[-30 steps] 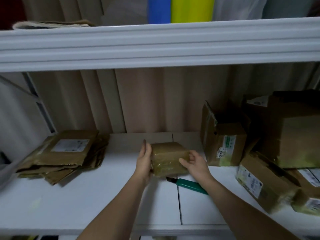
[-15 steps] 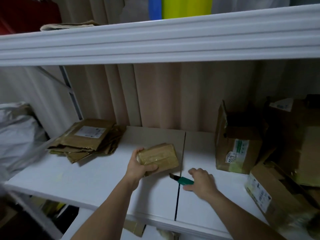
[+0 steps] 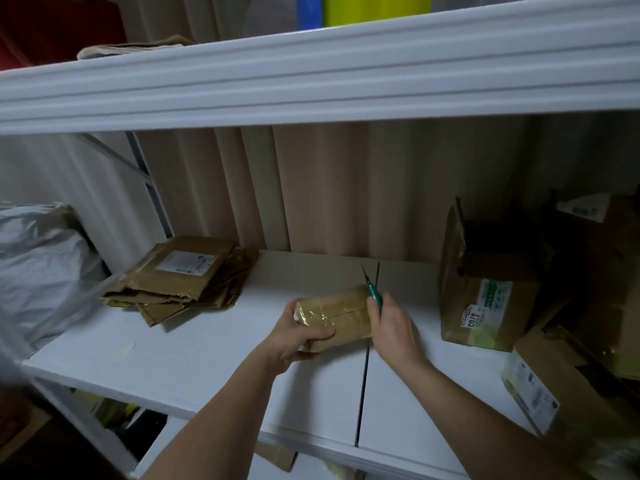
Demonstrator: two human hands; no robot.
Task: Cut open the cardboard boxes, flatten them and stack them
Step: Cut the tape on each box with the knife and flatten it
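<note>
A small taped cardboard box (image 3: pixel 341 311) sits just above the white shelf (image 3: pixel 194 362), gripped at its left end by my left hand (image 3: pixel 296 336). My right hand (image 3: pixel 389 323) holds a green-handled utility knife (image 3: pixel 373 293) against the box's right end, with the blade pointing up and away from me. A stack of flattened boxes (image 3: pixel 183 282) lies at the shelf's back left. Several unopened boxes stand at the right; the nearest upright box (image 3: pixel 485 292) carries a green and white label.
An upper white shelf board (image 3: pixel 311 74) runs overhead. A beige curtain (image 3: pixel 339 188) hangs behind the shelf. A grey plastic bag (image 3: pixel 38 261) bulges at the left. Another labelled box (image 3: pixel 540 386) lies tilted at the front right. A dark seam (image 3: pixel 362 389) splits the shelf surface.
My right hand picked the knife up from the shelf and brought it to the box's right end. My left hand kept hold of the box, now turned lengthwise.
</note>
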